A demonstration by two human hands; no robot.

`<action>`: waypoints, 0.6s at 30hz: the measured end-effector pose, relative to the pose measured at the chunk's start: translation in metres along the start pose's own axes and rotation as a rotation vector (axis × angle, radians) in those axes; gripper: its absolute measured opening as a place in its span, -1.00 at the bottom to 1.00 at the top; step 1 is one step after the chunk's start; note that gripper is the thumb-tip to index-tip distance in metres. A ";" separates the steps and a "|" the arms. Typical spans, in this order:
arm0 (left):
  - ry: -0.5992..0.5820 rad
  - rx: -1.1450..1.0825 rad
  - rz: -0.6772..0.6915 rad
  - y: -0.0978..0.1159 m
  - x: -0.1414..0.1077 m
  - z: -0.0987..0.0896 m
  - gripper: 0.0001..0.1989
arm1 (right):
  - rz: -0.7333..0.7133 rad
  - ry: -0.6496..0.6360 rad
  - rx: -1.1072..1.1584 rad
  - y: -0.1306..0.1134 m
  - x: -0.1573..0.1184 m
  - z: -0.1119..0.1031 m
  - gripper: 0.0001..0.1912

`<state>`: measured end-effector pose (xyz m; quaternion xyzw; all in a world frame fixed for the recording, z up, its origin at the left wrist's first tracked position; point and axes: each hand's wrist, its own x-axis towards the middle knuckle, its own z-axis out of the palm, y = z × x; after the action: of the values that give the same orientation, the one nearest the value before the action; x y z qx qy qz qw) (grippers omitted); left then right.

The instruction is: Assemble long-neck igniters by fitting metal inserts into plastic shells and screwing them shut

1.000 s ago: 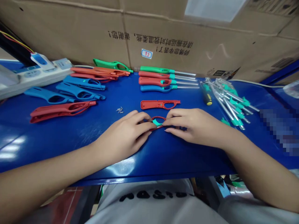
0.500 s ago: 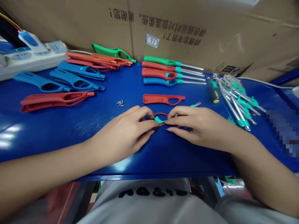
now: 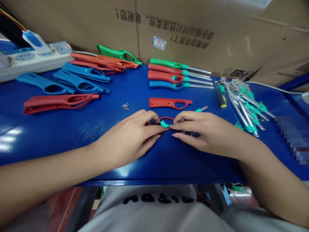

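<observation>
Between my hands lies a red lighter casing (image 3: 166,118), its ring facing away from me and largely covered by my fingers. A teal trigger (image 3: 165,124) sits inside that ring. My left hand (image 3: 134,138) is closed on the casing's left part, thumb and fingers pinching it. My right hand (image 3: 205,130) pinches at its right part, fingertips close to the trigger; the exact spot they press is hidden. Beyond the right fingers pokes out a metal tube with a teal piece (image 3: 199,110). Just past my hands rests another red casing half (image 3: 160,102).
Small screws (image 3: 125,106) lie left of centre. Blue casings (image 3: 44,84), red, orange and green ones are at left. Several assembled lighters (image 3: 166,74) line the back. A screwdriver (image 3: 222,98) and a pile of metal tubes (image 3: 243,108) are at right. A cardboard box (image 3: 79,22) and power strip (image 3: 61,59) stand behind.
My fingers have shifted slightly at the casing and trigger, both hands still pinching there. The whole view has moved a little; the other things lie as before.
</observation>
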<state>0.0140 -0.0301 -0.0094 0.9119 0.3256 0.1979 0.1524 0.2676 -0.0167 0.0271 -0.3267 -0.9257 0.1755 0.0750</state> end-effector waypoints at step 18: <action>0.019 -0.010 0.002 0.000 0.000 0.001 -0.71 | -0.019 0.028 0.058 0.002 0.002 -0.004 -0.79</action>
<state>0.0146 -0.0300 -0.0099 0.9095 0.3251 0.2082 0.1540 0.2678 -0.0133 0.0300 -0.3181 -0.9221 0.1969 0.0989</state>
